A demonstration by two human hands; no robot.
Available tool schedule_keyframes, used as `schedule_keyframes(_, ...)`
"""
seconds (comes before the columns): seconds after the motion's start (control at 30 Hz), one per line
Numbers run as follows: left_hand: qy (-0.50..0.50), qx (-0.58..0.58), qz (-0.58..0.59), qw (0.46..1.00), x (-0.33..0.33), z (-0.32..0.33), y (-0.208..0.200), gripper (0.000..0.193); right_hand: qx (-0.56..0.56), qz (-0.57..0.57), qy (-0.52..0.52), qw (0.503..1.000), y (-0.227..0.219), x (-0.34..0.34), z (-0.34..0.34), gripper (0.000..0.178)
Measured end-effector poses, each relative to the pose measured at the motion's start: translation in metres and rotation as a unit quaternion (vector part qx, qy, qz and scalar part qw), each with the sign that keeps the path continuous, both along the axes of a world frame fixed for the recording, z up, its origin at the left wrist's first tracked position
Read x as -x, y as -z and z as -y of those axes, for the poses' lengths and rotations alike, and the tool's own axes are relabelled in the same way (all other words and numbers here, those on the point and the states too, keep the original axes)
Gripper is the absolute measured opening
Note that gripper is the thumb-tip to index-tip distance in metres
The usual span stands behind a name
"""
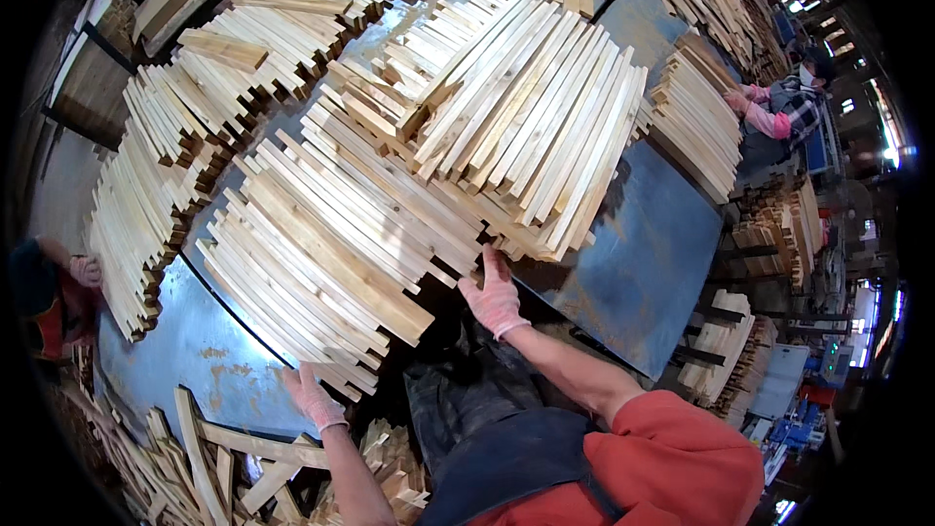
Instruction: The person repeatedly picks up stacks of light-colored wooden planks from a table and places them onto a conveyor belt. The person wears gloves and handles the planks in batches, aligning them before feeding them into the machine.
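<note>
A row of pale wooden strips [321, 244] lies side by side in front of me, its near ends reaching the table edge. My right hand [494, 300], in a pinkish knit glove, is at the near right end of this row, thumb and fingers spread, fingertips against the strip ends. My left hand [317, 401], gloved the same way, rests by the row's near left corner, beside the outermost strip. Its fingers look stretched out, partly hidden by their angle. Right of the row rises a higher stack of wooden strips [536, 117].
A blue-grey metal table [653, 244] bears the wood. Longer rows of strips [156, 195] run along the left. Loose offcuts [224, 458] pile at lower left. One co-worker's gloved hand [86, 271] is at far left; another person [794, 107] handles strips at right.
</note>
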State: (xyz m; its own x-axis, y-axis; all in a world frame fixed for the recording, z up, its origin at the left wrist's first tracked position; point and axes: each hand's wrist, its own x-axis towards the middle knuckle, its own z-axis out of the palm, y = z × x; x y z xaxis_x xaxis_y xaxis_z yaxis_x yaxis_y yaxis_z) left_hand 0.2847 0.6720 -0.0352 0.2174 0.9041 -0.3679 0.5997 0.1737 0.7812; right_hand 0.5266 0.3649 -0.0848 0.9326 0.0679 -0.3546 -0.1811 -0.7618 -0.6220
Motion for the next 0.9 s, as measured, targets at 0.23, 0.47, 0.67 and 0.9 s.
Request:
schedule_keyframes(0.23,0.024,0.121,0.067,0.99,0.007,-0.014,0.058,0.069,-0.043,-0.081,0.105,0.99,0.019,-0.032,-0.004,0.088)
schedule_keyframes(0.47,0.008,0.126,0.108,0.986,0.017,-0.058,0.028,0.063,-0.166,-0.119,0.089,0.975,-0.009,0.043,0.002,0.083)
schedule_keyframes(0.67,0.248,0.077,-0.227,0.939,0.062,-0.139,0.011,0.06,0.04,-0.174,-0.281,0.943,-0.022,-0.011,0.015,0.071)
schedule_keyframes(0.9,0.324,-0.161,-0.369,0.856,0.096,-0.167,0.06,0.071,-0.313,0.01,-0.07,0.947,0.034,-0.106,-0.052,0.059)
